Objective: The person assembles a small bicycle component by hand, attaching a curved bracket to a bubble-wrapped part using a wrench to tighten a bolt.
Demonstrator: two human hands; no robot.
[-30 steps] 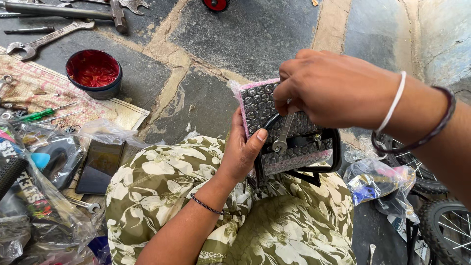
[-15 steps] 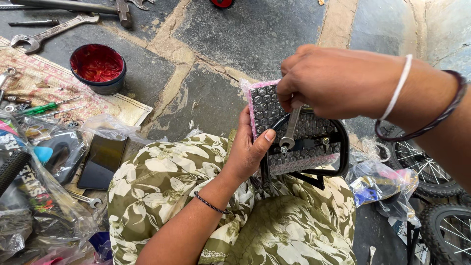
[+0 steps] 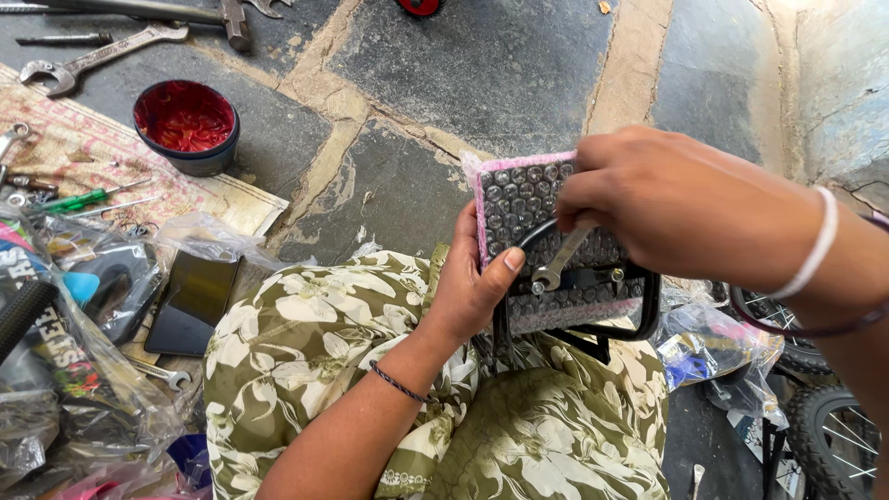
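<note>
My left hand [image 3: 477,282] grips the left side of a bicycle seat [image 3: 523,199] that is wrapped in bubble wrap with a pink edge and rests on my lap. A black metal bracket [image 3: 639,310] curves around the seat's lower part. My right hand [image 3: 685,208] comes in from the right and holds a small steel spanner [image 3: 560,262]. The spanner's ring end sits at a bolt on the bracket. My lap is covered by green cloth with white flowers [image 3: 306,343].
A red bowl of grease [image 3: 185,125] stands on the stone floor at the upper left. Spanners [image 3: 102,51], a green screwdriver [image 3: 79,199], a dark phone [image 3: 193,301] and plastic bags lie at the left. A small bicycle wheel [image 3: 824,435] is at the lower right.
The seat and both hands sit slightly higher and further right in view. My right hand has turned the spanner a little on the bolt. My left hand's grip is unchanged.
</note>
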